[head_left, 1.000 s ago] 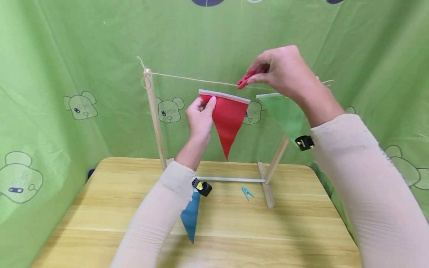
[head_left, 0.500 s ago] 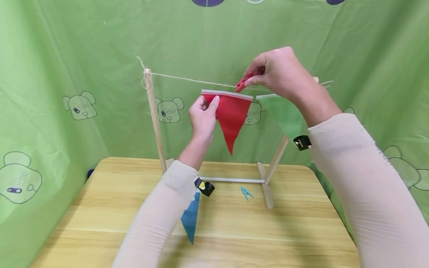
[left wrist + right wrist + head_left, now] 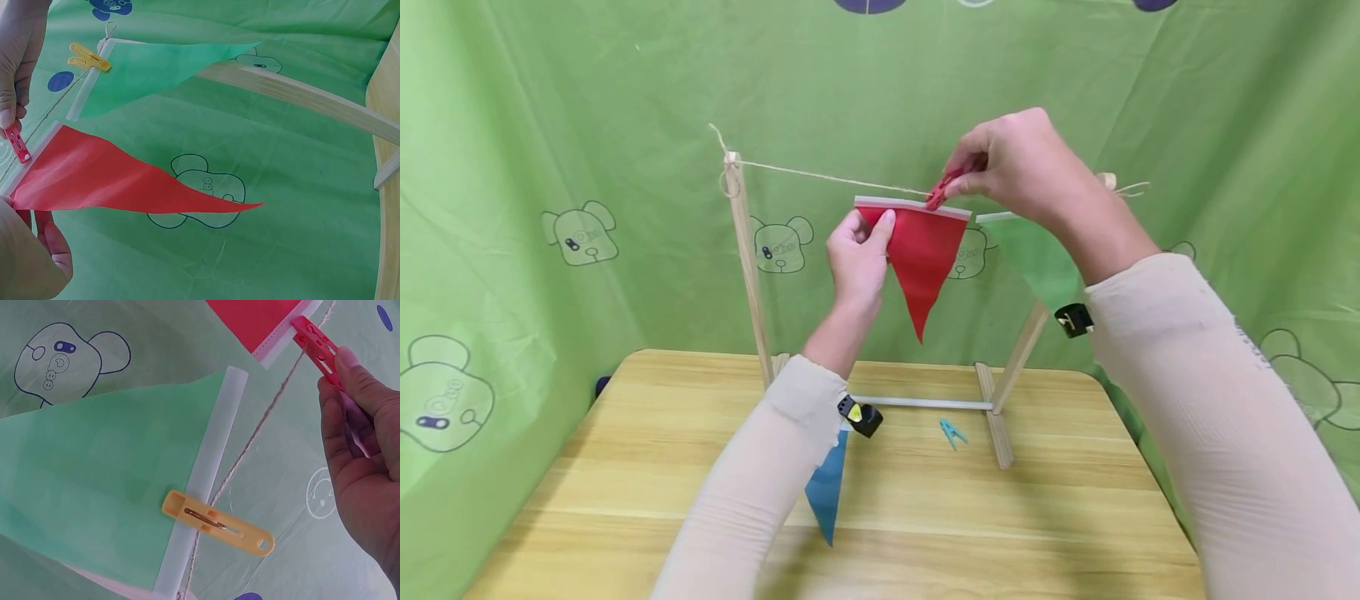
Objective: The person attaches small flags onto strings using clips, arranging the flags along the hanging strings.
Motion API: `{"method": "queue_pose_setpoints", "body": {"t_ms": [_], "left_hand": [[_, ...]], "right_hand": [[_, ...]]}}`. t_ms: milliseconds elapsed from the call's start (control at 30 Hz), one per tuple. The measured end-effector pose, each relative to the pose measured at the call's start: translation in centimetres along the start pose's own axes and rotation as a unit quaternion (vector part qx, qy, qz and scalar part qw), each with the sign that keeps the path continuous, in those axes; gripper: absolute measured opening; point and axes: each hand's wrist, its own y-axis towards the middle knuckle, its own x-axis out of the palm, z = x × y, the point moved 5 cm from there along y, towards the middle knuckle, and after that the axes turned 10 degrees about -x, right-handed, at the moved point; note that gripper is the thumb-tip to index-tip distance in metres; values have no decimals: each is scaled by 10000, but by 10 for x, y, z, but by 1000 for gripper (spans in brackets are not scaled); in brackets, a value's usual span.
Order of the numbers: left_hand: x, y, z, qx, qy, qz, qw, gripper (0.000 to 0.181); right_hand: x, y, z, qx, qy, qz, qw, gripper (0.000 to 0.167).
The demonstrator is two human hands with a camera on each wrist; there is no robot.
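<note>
Between thumb and fingers, my left hand pinches the upper left part of a red triangular flag with a white top band. My right hand pinches a red clothespin by its handle end. The clothespin's tip is at the flag's white band, beside the string; whether it bites both cannot be told. To the right a green flag hangs on the string from a yellow clothespin; in the head view my right hand and forearm partly hide it.
The string runs between two wooden posts joined by a white bar low down. A blue clothespin lies on the wooden table. A blue flag is partly hidden by my left forearm. Green printed cloth surrounds the table.
My left hand has moved the red flag slightly right and up toward the string. My right hand has lowered the red clothespin a little, left and down, onto the flag's top band.
</note>
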Motion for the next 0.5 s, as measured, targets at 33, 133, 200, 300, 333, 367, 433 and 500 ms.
{"method": "queue_pose_setpoints", "body": {"t_ms": [33, 133, 200, 300, 333, 367, 433, 500], "left_hand": [[0, 0, 0, -2, 2, 0, 10000, 11], [1, -1, 0, -14, 22, 12, 10000, 11], [1, -1, 0, -24, 14, 12, 10000, 11], [2, 0, 0, -39, -46, 0, 10000, 11], [2, 0, 0, -45, -62, -6, 10000, 11], [2, 0, 0, -50, -74, -9, 10000, 11], [2, 1, 0, -67, -92, -17, 9999, 12], [2, 1, 0, -89, -115, -10, 9999, 11]], "right_hand": [[0, 0, 0, 3, 1, -12, 10000, 14], [1, 1, 0, 17, 49, -65, 10000, 15], [2, 2, 1, 19, 78, -104, 9999, 16], [3, 2, 1, -7, 73, -120, 9999, 15], [4, 3, 0, -27, 46, -114, 9999, 14], [4, 3, 0, -55, 20, -105, 9999, 14], [5, 4, 0, -99, -31, -89, 9999, 13], [7, 4, 0, -116, -29, -80, 9999, 12]]}}
